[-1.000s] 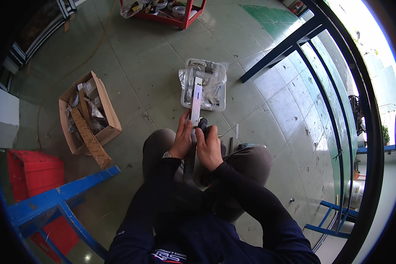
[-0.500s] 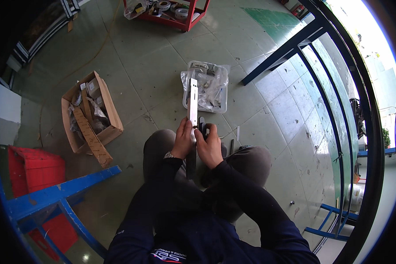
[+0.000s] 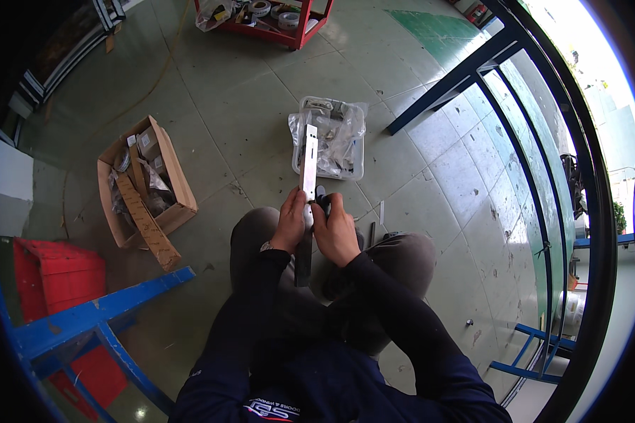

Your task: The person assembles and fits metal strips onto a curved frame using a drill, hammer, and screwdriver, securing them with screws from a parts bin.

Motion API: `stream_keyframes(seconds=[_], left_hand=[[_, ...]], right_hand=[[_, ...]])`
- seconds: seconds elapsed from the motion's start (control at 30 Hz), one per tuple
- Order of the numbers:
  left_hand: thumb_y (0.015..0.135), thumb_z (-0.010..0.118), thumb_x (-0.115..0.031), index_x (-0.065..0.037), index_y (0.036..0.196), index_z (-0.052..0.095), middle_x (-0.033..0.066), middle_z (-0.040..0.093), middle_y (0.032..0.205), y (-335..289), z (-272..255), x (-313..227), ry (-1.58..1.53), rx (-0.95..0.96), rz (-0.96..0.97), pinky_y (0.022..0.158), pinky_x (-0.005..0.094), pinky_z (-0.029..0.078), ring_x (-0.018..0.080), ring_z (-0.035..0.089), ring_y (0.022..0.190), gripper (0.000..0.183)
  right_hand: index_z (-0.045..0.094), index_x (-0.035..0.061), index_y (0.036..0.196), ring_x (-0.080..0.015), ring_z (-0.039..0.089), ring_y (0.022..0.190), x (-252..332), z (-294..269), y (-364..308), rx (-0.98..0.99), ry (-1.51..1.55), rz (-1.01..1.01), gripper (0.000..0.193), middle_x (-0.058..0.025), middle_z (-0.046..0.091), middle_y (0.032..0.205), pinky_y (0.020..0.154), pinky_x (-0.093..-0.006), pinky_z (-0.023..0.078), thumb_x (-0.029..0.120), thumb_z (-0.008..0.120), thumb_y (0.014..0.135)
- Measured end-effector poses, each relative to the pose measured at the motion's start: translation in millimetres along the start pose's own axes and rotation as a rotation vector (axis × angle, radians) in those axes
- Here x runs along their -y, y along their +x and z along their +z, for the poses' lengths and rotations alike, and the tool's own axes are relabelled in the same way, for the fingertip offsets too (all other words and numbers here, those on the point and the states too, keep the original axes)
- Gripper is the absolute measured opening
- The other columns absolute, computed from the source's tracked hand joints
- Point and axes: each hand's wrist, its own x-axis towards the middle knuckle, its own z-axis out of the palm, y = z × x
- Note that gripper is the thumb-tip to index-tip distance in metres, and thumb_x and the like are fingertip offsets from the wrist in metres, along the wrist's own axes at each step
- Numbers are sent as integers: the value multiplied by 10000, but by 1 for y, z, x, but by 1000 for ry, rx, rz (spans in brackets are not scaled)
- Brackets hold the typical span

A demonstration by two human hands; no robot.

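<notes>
Above my crossed legs I hold a long silver metal bar (image 3: 309, 158) with small holes and a slot along its face. It points away from me, and its near part is dark. My left hand (image 3: 289, 224) is closed around the bar's left side. My right hand (image 3: 337, 231) is closed at its right side, thumb against the bar, gripping a small black piece (image 3: 322, 197) with a greyish rounded end. The fingers hide most of this piece, so its kind cannot be told. Beyond the bar's far end sits a clear plastic bin (image 3: 360, 158) with plastic bags and small parts.
An open cardboard box (image 3: 180, 166) of mixed parts stands at the left, a cardboard strip (image 3: 148, 223) leaning out. Nearer are a red bin (image 3: 67, 275) and a blue metal frame (image 3: 106, 304). A red cart (image 3: 296, 35) stands far ahead; a dark blue frame (image 3: 466, 84) rises at right.
The black piece in my right hand has turned, and less of it shows above the fingers. Both hands keep hold of the bar at nearly the same place.
</notes>
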Motion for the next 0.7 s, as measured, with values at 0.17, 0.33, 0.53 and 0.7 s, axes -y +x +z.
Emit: stream_keyframes(seconds=[0.17,0.33,0.53,0.7], left_hand=[[1097,412,-325,-14,1342,553,42,638,1125,-3,5,1,-122,-2,-65,922,265,444,104,556,1032,420],[1097,364,-340,-74,1390,486,56,631,1021,-2,6,-2,-126,-41,-66,602,331,519,157,613,682,415],[1084,325,-446,-113,1290,495,62,576,894,-1,-3,-13,-539,-2,-335,498,330,482,171,575,567,427],[1066,455,-392,-158,1381,478,51,606,924,-5,-1,-28,-587,-59,-312,709,330,562,166,629,741,393]], right_hand=[[469,-25,1125,-429,673,718,-1,14,-6,-139,189,72,324,-264,670,813,623,-491,493,228,616,986],[453,-17,1114,-425,674,713,7,4,-3,-173,239,86,306,-251,671,801,647,-511,488,220,606,995],[501,-28,1143,-224,589,599,-9,0,1,-244,310,166,346,-162,620,705,559,-373,436,279,596,1014],[507,-21,1150,-142,523,577,-9,0,2,-280,447,191,348,-72,566,667,530,-337,402,286,603,1017]])
